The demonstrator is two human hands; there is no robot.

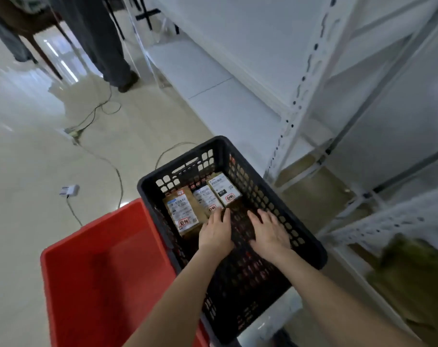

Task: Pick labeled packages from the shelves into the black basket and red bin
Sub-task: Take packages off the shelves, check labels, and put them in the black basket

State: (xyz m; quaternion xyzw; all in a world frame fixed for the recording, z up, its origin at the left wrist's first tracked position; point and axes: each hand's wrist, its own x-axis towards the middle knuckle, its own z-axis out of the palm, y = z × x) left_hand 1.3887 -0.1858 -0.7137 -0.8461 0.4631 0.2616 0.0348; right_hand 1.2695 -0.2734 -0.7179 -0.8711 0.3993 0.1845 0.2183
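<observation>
3 packages [205, 204], 1 basket [275, 196], 1 bin [100, 271]

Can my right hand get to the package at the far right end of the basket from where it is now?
Probably yes: the right hand lies open inside the basket, and nothing sits between it and the package.

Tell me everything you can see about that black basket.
The black basket looks like hard plastic, rectangular, its walls pierced with rows of small holes, open on top. It sits tilted in the view, overlapping the red bin beside white shelves. Three brown labeled packages lie side by side at its far end. Both hands reach inside, the left hand touching the packages, the right hand spread flat.
</observation>
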